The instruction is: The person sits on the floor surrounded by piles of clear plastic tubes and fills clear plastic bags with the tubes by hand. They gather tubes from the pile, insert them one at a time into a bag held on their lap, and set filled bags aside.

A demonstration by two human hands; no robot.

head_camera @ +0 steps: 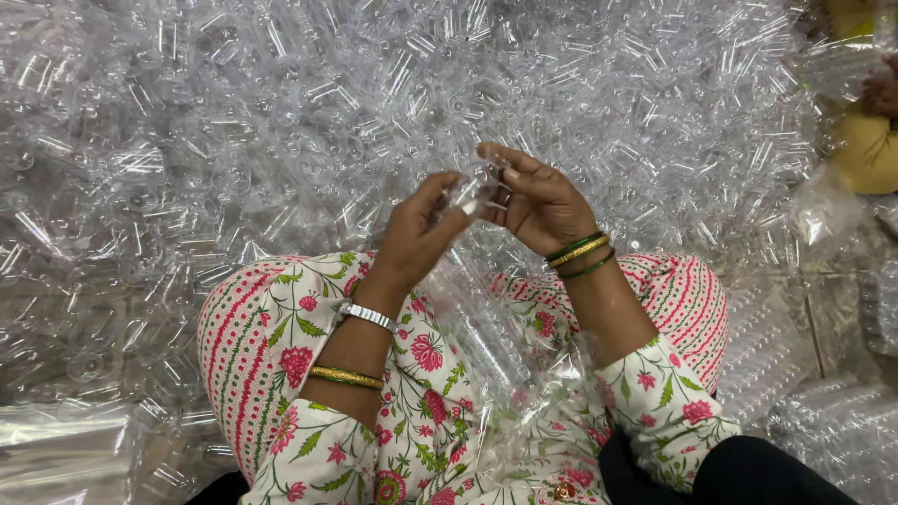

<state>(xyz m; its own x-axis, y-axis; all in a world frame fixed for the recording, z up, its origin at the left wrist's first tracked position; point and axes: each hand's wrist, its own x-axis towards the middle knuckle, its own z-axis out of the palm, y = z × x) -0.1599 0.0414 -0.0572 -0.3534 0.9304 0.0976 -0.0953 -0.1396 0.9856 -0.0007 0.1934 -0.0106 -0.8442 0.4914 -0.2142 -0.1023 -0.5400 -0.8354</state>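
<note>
The person sits cross-legged on the floor, and both hands meet above the lap around one small clear plastic piece [470, 190]. The left hand [416, 234] pinches it from below between thumb and fingertips; the right hand [538, 201] closes over its upper end, fingers curled, thumb reaching across the top. The piece looks like a short transparent tube or cap, though its exact shape is hard to read against the glare.

Ahead of the knees lies a heap of clear plastic pieces [374, 93], spreading across almost the whole view. A clear plastic bag [496, 374] lies in the lap between the patterned knees, with more pieces inside it.

The main risk, as I judge it, is the grip: the piece is smooth and held only at the fingertips, so a small twist or uneven squeeze could make it slip. Dropped into the heap, it would be nearly impossible to tell from the others. Too hard a squeeze might also crack or deform the thin plastic. The bangles [580, 254] on the right wrist hang close to the bag and could snag its loose film.
</note>
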